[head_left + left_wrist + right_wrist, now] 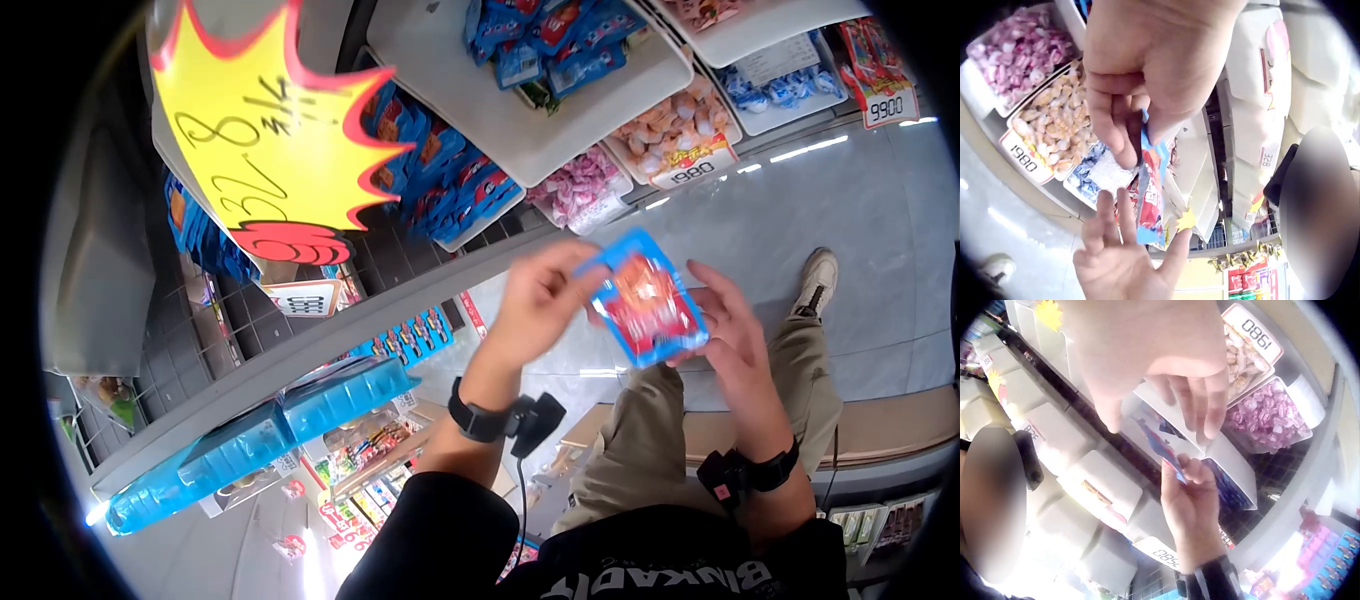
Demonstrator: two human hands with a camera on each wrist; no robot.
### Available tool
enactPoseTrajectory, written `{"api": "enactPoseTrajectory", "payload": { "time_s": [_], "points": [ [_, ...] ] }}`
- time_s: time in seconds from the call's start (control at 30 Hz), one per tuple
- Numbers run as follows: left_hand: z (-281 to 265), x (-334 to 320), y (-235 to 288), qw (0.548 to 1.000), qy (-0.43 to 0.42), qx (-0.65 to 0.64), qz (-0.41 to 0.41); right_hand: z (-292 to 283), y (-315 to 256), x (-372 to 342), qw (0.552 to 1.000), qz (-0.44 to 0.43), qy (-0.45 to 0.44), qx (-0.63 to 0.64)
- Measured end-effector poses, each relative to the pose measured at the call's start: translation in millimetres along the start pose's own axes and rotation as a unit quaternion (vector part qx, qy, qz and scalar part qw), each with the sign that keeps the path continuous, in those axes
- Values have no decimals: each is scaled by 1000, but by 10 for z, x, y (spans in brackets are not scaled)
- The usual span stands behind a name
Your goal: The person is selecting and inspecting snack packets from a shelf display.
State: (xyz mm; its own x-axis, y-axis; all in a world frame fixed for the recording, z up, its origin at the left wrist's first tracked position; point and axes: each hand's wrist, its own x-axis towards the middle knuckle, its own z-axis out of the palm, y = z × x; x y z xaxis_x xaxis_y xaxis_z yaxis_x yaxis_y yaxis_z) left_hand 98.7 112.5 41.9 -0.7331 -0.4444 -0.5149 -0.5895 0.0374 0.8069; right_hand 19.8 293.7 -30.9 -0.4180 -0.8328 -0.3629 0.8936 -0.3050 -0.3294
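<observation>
A small flat snack packet [650,300], blue-edged with a red printed front, hangs between my two hands. My left hand [540,305] pinches it by one end between thumb and fingers. In the left wrist view the packet [1151,187] appears nearly edge-on under the left hand [1154,69]. My right hand [735,325] is at the packet's other side, fingers loosely extended. In the right wrist view, the right hand [1147,350] has its fingers spread and thumb apart, not curled round the packet [1163,450]. Similar blue packets [560,45] lie in a white bin.
Shelf bins hold pink-wrapped sweets [580,185] and orange-wrapped sweets [675,125], the latter with a price card [690,170]. A yellow starburst sign [275,130] stands at the upper left. The curved grey shelf edge [400,285] runs beside my left hand. Grey floor [880,200] lies to the right.
</observation>
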Motion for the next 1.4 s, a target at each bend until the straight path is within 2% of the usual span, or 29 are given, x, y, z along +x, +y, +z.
{"api": "enactPoseTrajectory", "payload": {
  "time_s": [0.03, 0.1, 0.13, 0.17, 0.2, 0.23, 0.27, 0.3, 0.33, 0.4, 0.43, 0.5, 0.53, 0.57, 0.63, 0.7, 0.8, 0.83, 0.9, 1.07, 1.13, 1.17, 1.2, 1.27, 1.3, 1.4],
  "points": [
    [35, -93, -28, 999, -32, -26, -27, 1, 24, 19, 1000, 4, 1, 0],
    [52, -208, -142, 997, -38, -45, -44, -3, 93, 21, 985, 80, -66, -140],
    [59, -256, -210, 996, -45, -62, -55, 15, 141, 10, 984, 85, -66, -139],
    [77, -291, -301, 991, -10, -128, -47, 35, 188, 4, 982, 88, -56, -155],
    [116, -332, -359, 990, -8, -129, -49, 52, 234, 4, 980, 89, -46, -171],
    [156, -380, -406, 974, 16, -218, -54, 73, 289, 6, 980, 93, -47, -171],
    [162, -429, -439, 950, 39, -304, -57, 98, 356, 10, 981, 64, -8, -184],
    [139, -480, -462, 965, 8, -252, -69, 122, 413, 17, 979, 34, 31, -196],
    [110, -517, -484, 977, -24, -198, -82, 146, 459, 31, 980, 36, 32, -194],
    [10, -531, -577, 990, -22, -114, -84, 196, 563, 78, 966, -22, 26, -256],
    [-48, -521, -587, 990, -24, -109, -87, 222, 579, 101, 967, -23, 28, -251],
    [-171, -466, -509, 969, 58, -235, -54, 263, 545, 125, 964, -40, 3, -262],
    [-259, -436, -498, 968, 108, -228, 1, 246, 540, 131, 964, -37, 3, -262],
    [-373, -387, -459, 946, 177, -271, 28, 206, 525, 131, 963, -32, -9, -266],
    [-751, -303, -472, 926, 208, -284, 134, 133, 506, 103, 961, -27, -18, -273],
    [-932, -170, -306, 907, 330, -196, 173, 56, 517, 54, 961, -12, 4, -277],
    [-1296, 72, -321, 819, 506, -208, 172, -51, 534, -11, 958, 4, 19, -287],
    [-1347, 141, -318, 820, 505, -208, 171, -76, 541, -26, 958, 4, 21, -287],
    [-1369, 265, -227, 789, 547, -199, 196, -118, 549, -49, 962, 23, 28, -269],
    [-1535, 424, -223, 801, 495, -288, 175, -225, 487, -87, 962, 12, 26, -273],
    [-1577, 460, -166, 756, 513, -370, 167, -261, 442, -99, 962, 8, 31, -272],
    [-1594, 443, -172, 787, 453, -366, 203, -280, 418, -98, 962, 5, 35, -271],
    [-1636, 433, -171, 789, 451, -365, 202, -297, 394, -100, 962, 3, 40, -269],
    [-1656, 421, -109, 771, 468, -364, 234, -315, 355, -109, 964, 8, 42, -261],
    [-1593, 434, -44, 764, 485, -361, 224, -321, 340, -110, 966, 13, 41, -255],
    [-1699, 390, -16, 781, 516, -300, 183, -331, 314, -132, 961, 26, 33, -275]
  ]
}}
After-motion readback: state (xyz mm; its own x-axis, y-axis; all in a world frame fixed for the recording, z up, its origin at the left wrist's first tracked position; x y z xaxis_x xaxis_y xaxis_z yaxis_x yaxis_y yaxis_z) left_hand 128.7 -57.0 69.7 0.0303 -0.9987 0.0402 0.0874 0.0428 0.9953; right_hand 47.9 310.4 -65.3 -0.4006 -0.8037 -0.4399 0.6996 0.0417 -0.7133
